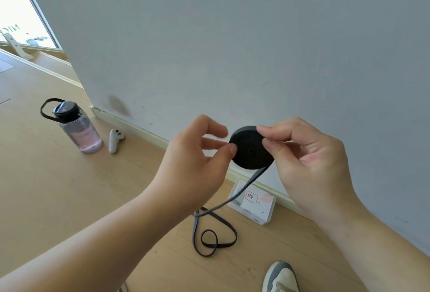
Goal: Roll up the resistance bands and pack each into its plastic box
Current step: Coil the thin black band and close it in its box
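Observation:
A black resistance band [250,152] is wound into a thick flat roll that I hold up in front of the wall. My left hand [193,163] pinches the roll's left edge with thumb and forefinger. My right hand [309,163] grips its right and top edge. The loose tail [216,233] hangs from the bottom of the roll and lies in loops on the wooden floor. A clear plastic box [253,203] with a paper label stands on the floor by the skirting board, below the roll.
A pale grey wall runs close ahead. A pink-tinted water bottle [76,128] with a black lid and a white hand controller [115,140] stand on the floor at the left. My shoe [281,277] shows at the bottom edge.

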`<state>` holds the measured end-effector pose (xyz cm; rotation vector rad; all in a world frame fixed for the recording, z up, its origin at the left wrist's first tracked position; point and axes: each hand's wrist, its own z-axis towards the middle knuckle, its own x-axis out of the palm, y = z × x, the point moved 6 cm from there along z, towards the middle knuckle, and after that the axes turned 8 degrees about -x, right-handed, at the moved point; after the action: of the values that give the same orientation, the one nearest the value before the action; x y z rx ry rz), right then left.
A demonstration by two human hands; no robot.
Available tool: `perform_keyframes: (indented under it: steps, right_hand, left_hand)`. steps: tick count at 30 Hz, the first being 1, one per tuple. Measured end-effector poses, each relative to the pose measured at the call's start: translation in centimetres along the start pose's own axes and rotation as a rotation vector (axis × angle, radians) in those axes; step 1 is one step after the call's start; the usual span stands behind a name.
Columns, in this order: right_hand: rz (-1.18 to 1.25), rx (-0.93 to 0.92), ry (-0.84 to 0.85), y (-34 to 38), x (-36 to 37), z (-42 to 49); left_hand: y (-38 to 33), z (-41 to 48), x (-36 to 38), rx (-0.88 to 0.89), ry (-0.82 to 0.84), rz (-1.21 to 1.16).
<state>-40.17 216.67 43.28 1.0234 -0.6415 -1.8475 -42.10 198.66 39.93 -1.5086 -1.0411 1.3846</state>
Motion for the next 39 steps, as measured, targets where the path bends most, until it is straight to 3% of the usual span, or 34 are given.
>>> perform_keyframes:
  steps: [4, 7, 12, 17, 19, 22, 29, 32, 36, 39]
  right_hand:
    - [-0.026, -0.069, 0.08, 0.1, 0.6, -0.1]
    - [0.005, 0.014, 0.031, -0.2, 0.3, -0.1]
    - [0.091, 0.115, -0.019, -0.2, 0.0, -0.1]
    - [0.135, 0.115, -0.011, -0.1, 0.2, 0.0]
    - [0.117, 0.116, -0.065, -0.1, -0.2, 0.0]
    - [0.06, 0.127, -0.06, -0.2, -0.6, -0.1]
    - [-0.085, -0.005, 0.088, 0.2, 0.4, -0.3]
    - [0.021, 0.06, 0.008, -0.1, 0.1, -0.2]
    - [0.068, 0.119, -0.016, -0.6, -0.2, 0.0]
    - [0.102, 0.141, -0.021, -0.7, -0.3, 0.0]
  left_hand:
    - [-1.1, -0.1, 0.2, 0.165, 0.082, 0.09]
    - [-1.1, 0.0, 0.0, 0.184, 0.065, 0.109]
    - [-0.5, 0.3, -0.8, 0.157, -0.029, -0.115]
    - [-0.9, 0.3, -0.6, 0.063, 0.041, -0.34]
    - [-0.7, 0.4, -0.4, 0.044, 0.053, -0.239]
    - [-0.7, 0.4, -0.6, 0.105, -0.018, 0.094]
    - [-1.7, -0.3, 0.0, 0.301, 0.097, 0.202]
    - [-1.3, 0.1, -0.6, 0.222, 0.026, 0.117]
    - [-0.8, 0.8, -1.5, 0.07, -0.005, -0.222]
    - [-1.2, 0.6, -1.6, 0.09, -0.023, -0.281]
